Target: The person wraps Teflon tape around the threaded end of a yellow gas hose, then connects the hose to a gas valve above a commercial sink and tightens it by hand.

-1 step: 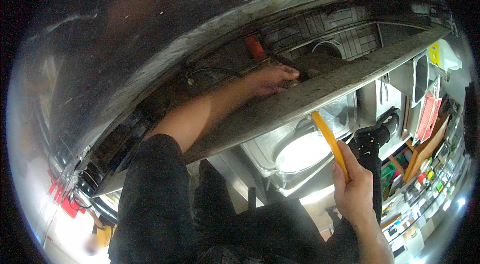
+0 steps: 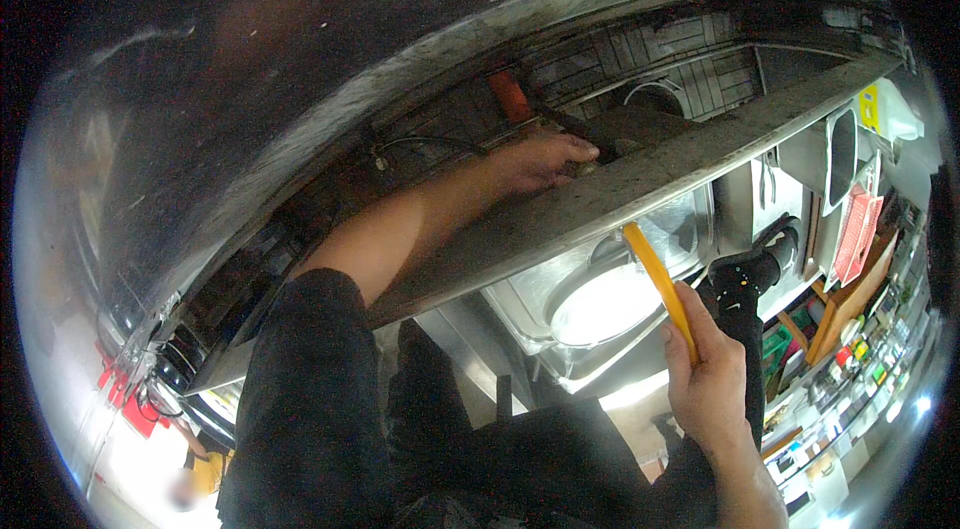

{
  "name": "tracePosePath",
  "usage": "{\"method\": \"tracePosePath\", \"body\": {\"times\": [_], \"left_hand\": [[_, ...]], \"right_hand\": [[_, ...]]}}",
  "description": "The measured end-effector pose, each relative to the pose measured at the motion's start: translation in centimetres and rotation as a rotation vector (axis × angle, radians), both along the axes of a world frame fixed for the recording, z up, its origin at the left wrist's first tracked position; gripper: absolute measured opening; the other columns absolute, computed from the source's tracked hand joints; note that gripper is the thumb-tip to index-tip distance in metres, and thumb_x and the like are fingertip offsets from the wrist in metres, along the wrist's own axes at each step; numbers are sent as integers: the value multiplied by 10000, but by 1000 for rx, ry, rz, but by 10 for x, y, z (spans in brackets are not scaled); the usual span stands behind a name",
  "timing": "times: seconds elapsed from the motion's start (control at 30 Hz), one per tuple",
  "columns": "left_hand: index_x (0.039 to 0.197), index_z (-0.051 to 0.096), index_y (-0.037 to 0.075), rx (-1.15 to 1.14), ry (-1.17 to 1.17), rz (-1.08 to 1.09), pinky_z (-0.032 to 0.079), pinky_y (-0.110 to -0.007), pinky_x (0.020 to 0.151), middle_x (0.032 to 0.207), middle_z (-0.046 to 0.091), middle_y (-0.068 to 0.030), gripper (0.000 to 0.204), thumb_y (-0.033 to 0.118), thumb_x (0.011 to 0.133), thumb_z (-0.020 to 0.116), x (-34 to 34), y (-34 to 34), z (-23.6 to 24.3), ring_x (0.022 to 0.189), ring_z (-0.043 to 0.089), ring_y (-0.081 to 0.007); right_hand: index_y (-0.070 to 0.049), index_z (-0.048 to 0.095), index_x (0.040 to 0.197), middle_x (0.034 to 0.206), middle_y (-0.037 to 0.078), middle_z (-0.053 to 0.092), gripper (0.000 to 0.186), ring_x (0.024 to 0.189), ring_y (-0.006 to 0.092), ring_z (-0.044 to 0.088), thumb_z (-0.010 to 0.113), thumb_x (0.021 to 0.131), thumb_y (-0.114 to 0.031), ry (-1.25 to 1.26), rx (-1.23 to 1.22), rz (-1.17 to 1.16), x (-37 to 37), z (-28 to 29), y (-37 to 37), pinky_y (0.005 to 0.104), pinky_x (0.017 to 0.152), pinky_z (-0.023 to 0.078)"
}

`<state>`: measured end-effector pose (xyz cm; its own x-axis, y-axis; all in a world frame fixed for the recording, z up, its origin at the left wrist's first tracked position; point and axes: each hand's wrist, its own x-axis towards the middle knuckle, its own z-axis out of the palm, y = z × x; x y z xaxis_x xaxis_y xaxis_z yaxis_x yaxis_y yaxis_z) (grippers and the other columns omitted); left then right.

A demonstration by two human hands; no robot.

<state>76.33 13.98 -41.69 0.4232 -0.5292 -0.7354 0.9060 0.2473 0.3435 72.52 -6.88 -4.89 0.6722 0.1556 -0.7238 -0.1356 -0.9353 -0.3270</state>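
My left hand (image 2: 545, 161) reaches across a dark, grimy metal ledge (image 2: 640, 174). Its fingers are curled together beside a small rounded, knob-like piece (image 2: 586, 169); what they grip, if anything, is hard to make out in the dim light. Lower and to the right, my right hand (image 2: 708, 369) is wrapped round a long, flat yellow handle (image 2: 660, 279). The handle slants up to the left, its top end at the ledge's front edge, and no tool head shows. An orange-red block-like piece (image 2: 510, 96) stands behind my left hand.
Below the ledge lie a shiny metal basin (image 2: 685, 229) and a brightly lit oval metal surface (image 2: 605, 307). A large dark curved metal surface (image 2: 300, 39) hangs overhead. At right is a pink basket (image 2: 858, 237); far lower left, a person in yellow (image 2: 207, 474).
The fingers of my left hand shift very slightly at the ledge. My right hand and the yellow handle stay put.
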Motion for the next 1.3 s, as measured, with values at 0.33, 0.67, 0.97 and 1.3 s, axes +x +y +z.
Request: {"method": "tracePosePath", "body": {"times": [0.33,0.67,0.97,1.3], "left_hand": [[1302,752,91,-197,-74,12,566,-379,916,1217,760,-46,377,388,1072,717,4,22,-16,1080,675,-213],[1372,732,148,-169,-288,-154,545,-302,837,1342,713,-45,432,472,1089,696,7,13,-12,1106,646,-162],[1395,745,142,-21,122,-121,567,-347,791,1392,712,-8,400,407,1111,648,18,0,9,1027,642,-116],[1323,761,112,-155,-8,-43,555,-354,681,1358,734,-67,332,322,1093,648,19,14,6,829,643,-162]], "right_hand": [[-52,591,1525,1076,306,760,470,949,479,770,653,1073,-163,27,-15,-12,6,-1,5,508,812,610],[-57,600,1524,1140,298,764,476,965,469,774,664,1068,-175,54,-51,-26,7,1,7,488,832,622],[-67,610,1520,1090,303,763,470,951,463,779,665,1068,-180,64,-68,-52,7,1,9,481,823,619],[-70,609,1520,1086,299,766,465,948,464,779,661,1071,-179,33,-48,-36,6,-1,8,476,816,620]]}}
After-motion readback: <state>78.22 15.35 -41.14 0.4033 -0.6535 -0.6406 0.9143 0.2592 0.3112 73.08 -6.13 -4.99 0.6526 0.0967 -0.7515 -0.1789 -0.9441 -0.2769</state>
